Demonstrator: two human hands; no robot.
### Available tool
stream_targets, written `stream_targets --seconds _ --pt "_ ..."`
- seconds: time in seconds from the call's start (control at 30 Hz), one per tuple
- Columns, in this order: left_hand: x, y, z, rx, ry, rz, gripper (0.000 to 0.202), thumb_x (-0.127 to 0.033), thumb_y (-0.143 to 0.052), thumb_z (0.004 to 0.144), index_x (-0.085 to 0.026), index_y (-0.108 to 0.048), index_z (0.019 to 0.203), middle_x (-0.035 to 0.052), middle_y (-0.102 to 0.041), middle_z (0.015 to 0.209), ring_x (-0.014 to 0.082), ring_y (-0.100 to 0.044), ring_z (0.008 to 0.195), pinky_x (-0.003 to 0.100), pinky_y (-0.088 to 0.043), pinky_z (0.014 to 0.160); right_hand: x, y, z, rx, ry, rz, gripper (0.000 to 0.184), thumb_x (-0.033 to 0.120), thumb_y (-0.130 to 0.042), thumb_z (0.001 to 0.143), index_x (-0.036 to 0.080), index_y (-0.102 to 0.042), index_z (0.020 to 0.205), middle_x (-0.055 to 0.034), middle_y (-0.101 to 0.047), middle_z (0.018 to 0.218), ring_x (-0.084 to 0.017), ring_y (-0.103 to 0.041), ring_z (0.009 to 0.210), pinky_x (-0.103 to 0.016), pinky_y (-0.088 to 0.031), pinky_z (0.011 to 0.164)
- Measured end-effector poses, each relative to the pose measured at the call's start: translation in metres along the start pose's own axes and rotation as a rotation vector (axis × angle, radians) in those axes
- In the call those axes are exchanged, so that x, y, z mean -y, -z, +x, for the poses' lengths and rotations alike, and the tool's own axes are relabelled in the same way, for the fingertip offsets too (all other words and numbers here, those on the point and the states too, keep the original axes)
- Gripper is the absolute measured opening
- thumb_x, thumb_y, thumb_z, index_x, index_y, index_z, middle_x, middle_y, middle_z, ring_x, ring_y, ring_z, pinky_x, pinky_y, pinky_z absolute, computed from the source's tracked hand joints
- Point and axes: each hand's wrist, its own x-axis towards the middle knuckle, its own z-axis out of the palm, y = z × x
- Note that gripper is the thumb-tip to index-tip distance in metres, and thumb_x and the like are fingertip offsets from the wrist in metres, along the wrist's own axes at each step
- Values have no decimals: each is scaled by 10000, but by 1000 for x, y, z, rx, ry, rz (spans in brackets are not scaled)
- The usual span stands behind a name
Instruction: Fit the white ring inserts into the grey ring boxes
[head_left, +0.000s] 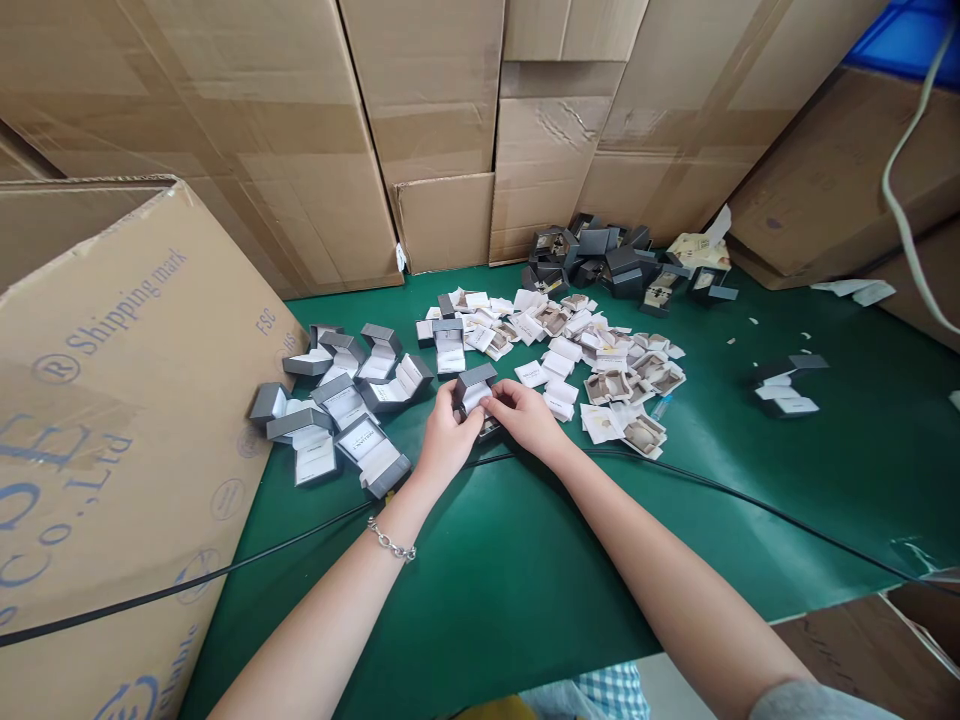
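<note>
Between my hands is a small grey jewellery box (475,380) with its lid up and a pale lining inside. My left hand (444,438) is closed around the box's left side. My right hand (529,418) is closed too, its thumb and fingers pinching the box's right front edge near the lining. Fingers partly hide the lower half of the box. To the left lie several open grey boxes (363,440) with white linings. Beyond and to the right of my hands spreads a loose pile of white and beige box inserts (592,345).
A heap of dark boxes (611,262) sits at the back of the green table (480,570). One open box (787,385) lies at right. A black cable (720,482) crosses the table. Large cartons (225,130) stand behind, and another carton (150,400) is at left.
</note>
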Motion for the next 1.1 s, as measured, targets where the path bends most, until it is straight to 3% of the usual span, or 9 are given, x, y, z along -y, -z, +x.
stream_targets --seconds 0.23,0.4,0.6,1.1 --pt "-2 1 -1 -7 -29 73 380 -228 -554 749 -241 -489 1123 35 -643 1035 163 -619 939 335 -465 913 1 -2 -1 -42 53 -103 140 338 -545 732 202 -525 708 17 -574 668 -130 -506 607 -254 -388 587" --pt "1 0 0 -2 -30 43 357 -234 -534 760 -240 -478 1113 39 -633 1035 163 -615 922 316 -488 858 2 -4 -3 -81 68 -151 109 300 -541 709 204 -494 686 17 -559 654 -136 -505 607 -264 -393 598" --pt "0 1 -1 12 -33 97 291 -262 -513 778 -244 -471 1066 21 -622 1020 144 -607 870 293 -488 809 1 -6 -5 -119 47 -53 194 291 -564 674 223 -413 775 44 -549 703 -116 -503 570 -241 -405 555" --pt "-1 1 0 22 -53 117 265 -293 -508 796 -233 -470 1051 24 -622 1029 144 -593 939 284 -453 867 3 -4 -4 -60 30 -71 217 294 -560 678 215 -444 844 21 -578 779 -119 -510 616 -246 -408 583"
